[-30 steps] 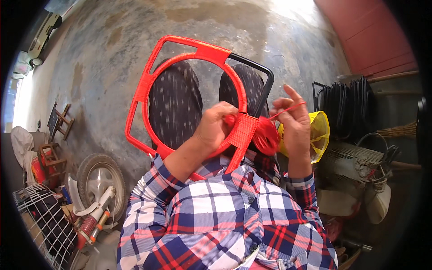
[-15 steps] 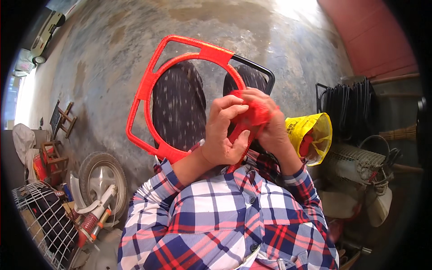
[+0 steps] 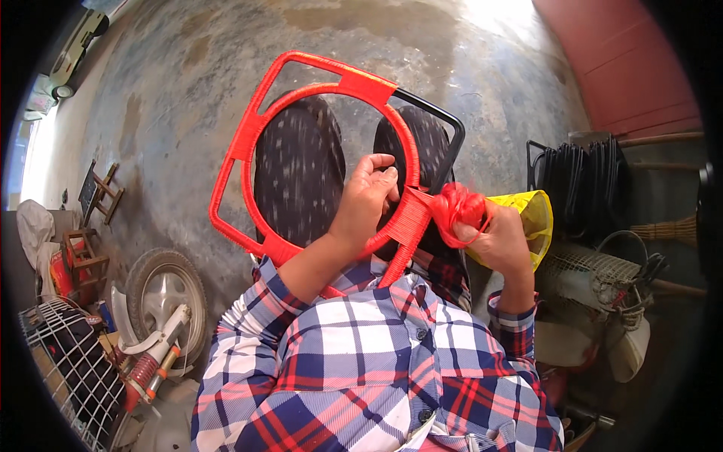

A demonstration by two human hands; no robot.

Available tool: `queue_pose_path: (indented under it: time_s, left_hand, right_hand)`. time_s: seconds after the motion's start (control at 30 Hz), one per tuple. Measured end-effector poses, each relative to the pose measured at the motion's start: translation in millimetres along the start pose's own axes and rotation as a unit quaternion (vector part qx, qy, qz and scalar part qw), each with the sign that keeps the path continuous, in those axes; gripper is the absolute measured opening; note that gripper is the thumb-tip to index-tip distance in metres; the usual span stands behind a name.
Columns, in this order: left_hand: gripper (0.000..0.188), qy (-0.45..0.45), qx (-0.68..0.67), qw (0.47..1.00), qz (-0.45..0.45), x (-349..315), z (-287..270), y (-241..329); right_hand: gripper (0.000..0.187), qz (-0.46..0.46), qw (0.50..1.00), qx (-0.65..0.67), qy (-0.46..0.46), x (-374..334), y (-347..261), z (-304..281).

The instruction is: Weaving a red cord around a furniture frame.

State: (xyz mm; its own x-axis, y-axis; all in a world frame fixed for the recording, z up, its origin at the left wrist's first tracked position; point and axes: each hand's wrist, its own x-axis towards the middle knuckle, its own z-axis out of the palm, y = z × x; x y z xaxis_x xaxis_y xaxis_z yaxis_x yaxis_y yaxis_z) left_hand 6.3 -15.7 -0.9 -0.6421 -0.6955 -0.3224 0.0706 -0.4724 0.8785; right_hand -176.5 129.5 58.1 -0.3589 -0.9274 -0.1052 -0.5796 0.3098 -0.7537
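Observation:
A metal chair frame (image 3: 248, 135), mostly wound in red cord with a bare black corner (image 3: 444, 124), rests on my lap. My left hand (image 3: 365, 203) grips the frame's inner ring beside a woven red patch (image 3: 410, 222). To the right of the frame, my right hand (image 3: 501, 237) holds a ball of red cord (image 3: 458, 211), and the cord runs from it to the patch.
A yellow bag (image 3: 536, 218) lies behind my right hand. Black metal frames (image 3: 584, 177) stand at the right against a red wall. At the lower left are a wheel (image 3: 162, 294), a wire cage (image 3: 71, 361) and a small wooden stool (image 3: 102, 192) on the concrete floor.
My right hand has swung out to the right with the cord ball, drawing the cord taut. My left hand has shifted its grip on the ring, and the frame has tilted slightly.

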Motion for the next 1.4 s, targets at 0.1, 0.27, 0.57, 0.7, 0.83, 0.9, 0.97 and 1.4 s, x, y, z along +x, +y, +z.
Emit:
queue_pose_path:
  time_s: [0.1, 0.27, 0.57, 0.7, 0.83, 0.9, 0.97, 1.4]
  left_hand:
    - [0.043, -0.022, -0.004, 0.999, -0.036, -1, 0, 6]
    - [0.048, -0.079, -0.128, 0.986, -0.073, -4, 9, 17]
    - [0.048, -0.126, -0.203, 0.964, -0.122, 1, 3, 8]
    - [0.046, -0.122, -0.199, 0.966, -0.115, 0, 2, 8]
    - [0.040, -0.133, -0.205, 0.963, -0.112, 0, 0, 9]
    - [0.038, -0.141, -0.198, 0.964, -0.110, 1, -4, 6]
    - [0.038, -0.147, -0.190, 0.965, -0.109, 3, -7, 1]
    - [0.035, -0.131, -0.187, 0.963, -0.141, 1, 1, 3]
  right_hand:
    - [0.027, 0.063, 0.987, -0.122, -0.079, -3, 11, -19]
    - [0.035, 0.086, 0.935, 0.339, 0.059, -24, 85, -44]
    - [0.017, 0.030, 0.732, 0.666, 0.141, -23, 145, -49]
    - [0.035, 0.031, 0.861, 0.505, 0.047, -5, 64, 8]
    - [0.030, 0.110, 0.905, 0.393, -0.116, 6, 37, 25]
    - [0.027, 0.101, 0.904, 0.395, -0.125, 10, 41, 27]
    - [0.022, 0.102, 0.891, 0.436, -0.076, 12, 44, 25]
    - [0.018, 0.064, 0.788, 0.611, 0.048, 4, 68, 33]
